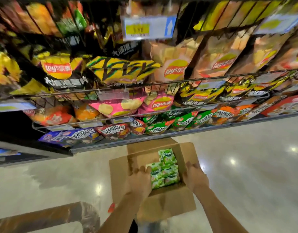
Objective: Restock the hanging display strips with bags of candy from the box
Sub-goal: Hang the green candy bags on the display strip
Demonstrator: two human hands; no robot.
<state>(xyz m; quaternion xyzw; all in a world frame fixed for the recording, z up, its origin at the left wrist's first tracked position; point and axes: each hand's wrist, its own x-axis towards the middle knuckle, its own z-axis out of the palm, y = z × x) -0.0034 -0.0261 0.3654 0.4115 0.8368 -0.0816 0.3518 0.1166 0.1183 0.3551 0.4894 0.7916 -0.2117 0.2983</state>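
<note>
Candy bags [166, 170] lie in the open box [161, 199] on the floor. Left hand [140, 181] curls onto one bag; right hand [194, 178] grips the box wall. Best lift one bag by its top edge.

Left hand [139, 179] hides part of the green bags [166, 170]; shelf labels [145, 28] blurred

Two bare forearms, rising from the bottom edge of the frame toward its lower middle. No sleeves, cuffs, watch or bracelet visible on either; wrists uncovered. Left hand [140, 179] and right hand [193, 176] ungloved, no rings discernible through the motion blur. Knuckles and short fingers softly smeared, nails too blurred to make out.
</note>
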